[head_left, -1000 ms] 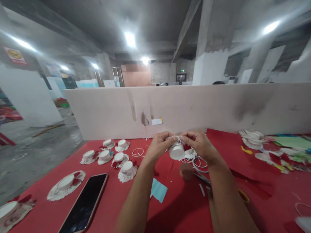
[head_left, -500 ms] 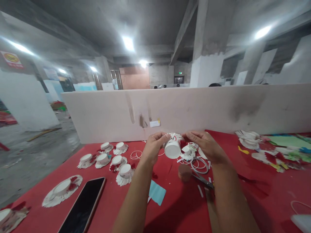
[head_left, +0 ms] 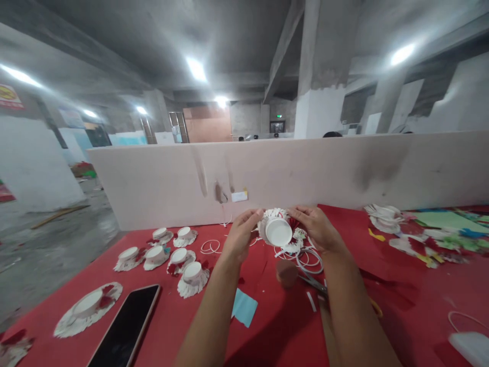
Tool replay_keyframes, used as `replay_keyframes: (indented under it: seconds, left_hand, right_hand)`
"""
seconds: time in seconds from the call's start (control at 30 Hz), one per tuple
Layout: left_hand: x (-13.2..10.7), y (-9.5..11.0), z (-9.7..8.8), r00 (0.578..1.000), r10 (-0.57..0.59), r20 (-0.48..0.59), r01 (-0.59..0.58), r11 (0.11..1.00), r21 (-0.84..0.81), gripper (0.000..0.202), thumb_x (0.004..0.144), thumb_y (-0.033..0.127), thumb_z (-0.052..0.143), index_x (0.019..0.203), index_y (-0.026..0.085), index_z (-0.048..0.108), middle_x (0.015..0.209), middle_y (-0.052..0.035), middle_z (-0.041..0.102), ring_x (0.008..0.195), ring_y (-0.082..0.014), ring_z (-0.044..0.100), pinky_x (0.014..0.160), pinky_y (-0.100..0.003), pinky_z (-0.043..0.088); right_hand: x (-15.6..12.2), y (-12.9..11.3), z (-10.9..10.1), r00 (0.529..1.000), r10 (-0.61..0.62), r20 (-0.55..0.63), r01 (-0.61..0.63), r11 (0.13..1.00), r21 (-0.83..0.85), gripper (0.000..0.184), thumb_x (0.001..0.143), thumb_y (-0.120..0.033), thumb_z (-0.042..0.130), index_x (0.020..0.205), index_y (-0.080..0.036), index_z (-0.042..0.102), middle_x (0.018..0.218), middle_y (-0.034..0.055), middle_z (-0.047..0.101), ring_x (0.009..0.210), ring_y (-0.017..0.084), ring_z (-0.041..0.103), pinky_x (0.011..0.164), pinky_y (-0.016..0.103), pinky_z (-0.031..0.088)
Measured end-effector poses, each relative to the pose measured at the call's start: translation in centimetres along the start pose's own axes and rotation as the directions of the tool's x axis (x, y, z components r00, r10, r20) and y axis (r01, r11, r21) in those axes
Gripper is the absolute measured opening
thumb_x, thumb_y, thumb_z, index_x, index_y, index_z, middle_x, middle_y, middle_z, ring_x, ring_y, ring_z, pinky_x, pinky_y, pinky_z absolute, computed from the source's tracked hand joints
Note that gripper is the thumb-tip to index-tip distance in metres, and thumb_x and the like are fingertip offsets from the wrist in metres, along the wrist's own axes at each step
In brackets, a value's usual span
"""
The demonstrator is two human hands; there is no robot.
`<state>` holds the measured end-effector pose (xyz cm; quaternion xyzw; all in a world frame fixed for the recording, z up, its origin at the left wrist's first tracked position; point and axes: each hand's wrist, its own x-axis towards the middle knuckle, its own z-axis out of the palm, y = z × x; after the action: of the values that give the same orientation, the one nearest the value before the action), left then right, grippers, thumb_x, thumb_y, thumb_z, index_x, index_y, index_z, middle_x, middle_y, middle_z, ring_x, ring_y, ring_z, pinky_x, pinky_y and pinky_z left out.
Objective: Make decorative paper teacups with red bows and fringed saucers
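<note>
Between my two hands is a white paper cup (head_left: 278,232), its base turned toward me and its cut, frilled rim folded outward on the far side. The fingers and thumb of my left hand (head_left: 242,232) pinch the frill at the cup's left. My right hand (head_left: 315,224) pinches the right edge, close to a dark red paper piece (head_left: 293,223). Just beneath, white cord rings (head_left: 309,261) lie on the red table (head_left: 275,326), with scissors (head_left: 314,282) and a brown round object (head_left: 286,273) beside them.
Several upturned frilled paper cups (head_left: 193,272) stand at the left, near a phone (head_left: 124,326). A light blue paper piece (head_left: 245,307) lies in front. Frilled cups (head_left: 384,218) and coloured paper scraps (head_left: 431,244) lie at the right. A pale partition (head_left: 286,173) borders the table's far side.
The cup has turned slightly, so its base faces me more squarely. Both hands still hold it at its sides. The whole view has shifted a little.
</note>
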<state>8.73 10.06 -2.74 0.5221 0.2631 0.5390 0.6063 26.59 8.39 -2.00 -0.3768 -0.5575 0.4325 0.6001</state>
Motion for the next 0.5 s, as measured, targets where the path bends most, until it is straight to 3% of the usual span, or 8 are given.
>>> replay_keyframes:
  seconds: [0.2,0.5]
  left_hand:
    - [0.40,-0.51,-0.13,0.998,-0.047,0.049,0.050,0.996,-0.070,0.029,0.066,0.040,0.072,0.073,0.013,0.064,0.069,-0.0021,0.060,0.062,-0.0107,0.054,0.061,-0.024,0.044]
    - [0.41,-0.33,-0.48,0.991,-0.104,0.082,0.118,0.974,-0.195,0.024,0.063,0.030,0.075,0.068,0.012,0.060,0.058,0.0017,0.053,0.050,-0.0062,0.048,0.050,-0.019,0.040]
  right_hand:
    - [0.63,0.60,-0.35,0.995,0.020,-0.093,-0.010,0.994,0.106,0.022,0.065,-0.039,0.072,0.065,-0.018,0.067,0.063,0.0024,0.067,0.056,0.017,0.056,0.057,0.030,0.043]
    - [0.72,0.96,-0.55,0.998,0.019,-0.061,-0.009,0.989,0.151,0.024,0.070,-0.043,0.069,0.071,-0.019,0.070,0.073,0.0050,0.070,0.068,0.019,0.061,0.065,0.031,0.047]
